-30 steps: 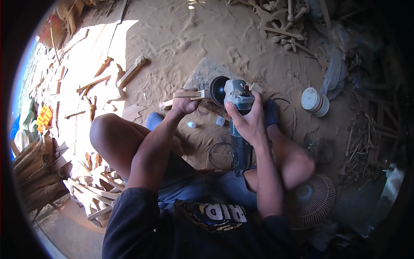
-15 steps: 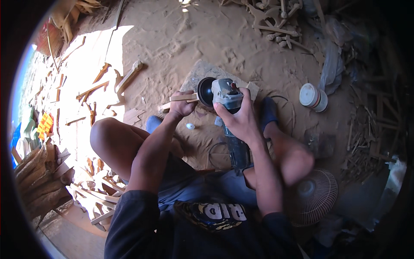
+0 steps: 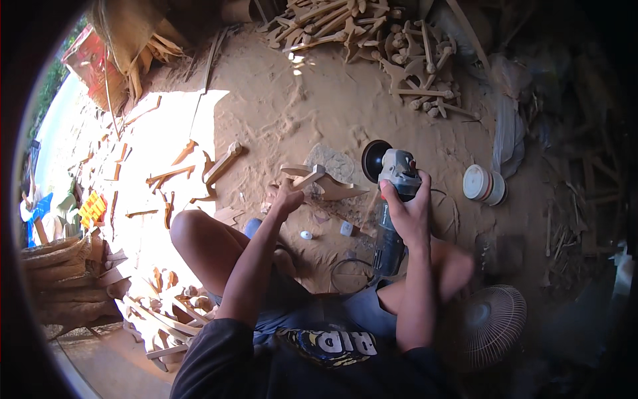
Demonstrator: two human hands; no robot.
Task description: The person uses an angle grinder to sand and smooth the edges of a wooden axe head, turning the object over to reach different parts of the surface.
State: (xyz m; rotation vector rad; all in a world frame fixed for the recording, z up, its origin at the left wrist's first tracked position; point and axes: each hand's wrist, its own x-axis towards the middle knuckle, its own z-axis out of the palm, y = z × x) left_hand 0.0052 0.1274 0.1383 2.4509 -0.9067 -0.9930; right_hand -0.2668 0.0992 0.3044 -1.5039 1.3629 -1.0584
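Wood piece (image 3: 325,183) clamped in their left hand (image 3: 286,199), fingers wrapped tight, lies crosswise, just left of the grinder (image 3: 388,233) their right hand (image 3: 413,207) is gripping.

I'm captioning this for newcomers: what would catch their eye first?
Probably the grinder in the right hand, right of centre, its dark disc clear of the wooden piece in the left hand. Next, perhaps, the wood heap at the top and the round fan at lower right.
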